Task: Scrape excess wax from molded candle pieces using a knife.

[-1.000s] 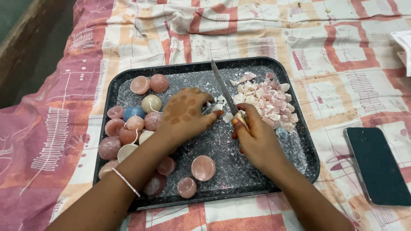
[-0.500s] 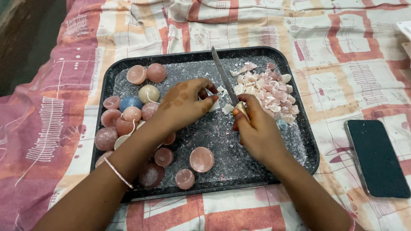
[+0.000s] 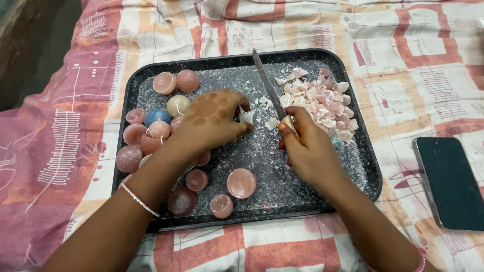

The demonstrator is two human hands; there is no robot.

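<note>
Our left hand (image 3: 214,118) now pinches a whitish wax piece (image 3: 246,117) nearer the knife (image 3: 269,93); right hand (image 3: 307,148) stays fisted on its handle, blade lifted over the tray (image 3: 252,221).

A dark rectangular tray (image 3: 151,85) dusted with wax crumbs fills the middle of the frame on a patterned pink and cream bedsheet (image 3: 65,151). At centre, the left hand (image 3: 214,121) pinches a small pale wax piece (image 3: 246,117). Just right of it, the right hand (image 3: 307,151) grips a knife (image 3: 269,90), blade angled toward the top. Round pink wax candles (image 3: 156,133) cluster at left; chopped wax chunks (image 3: 322,108) pile upper right. A black phone (image 3: 448,181) lies at the right edge.
</note>
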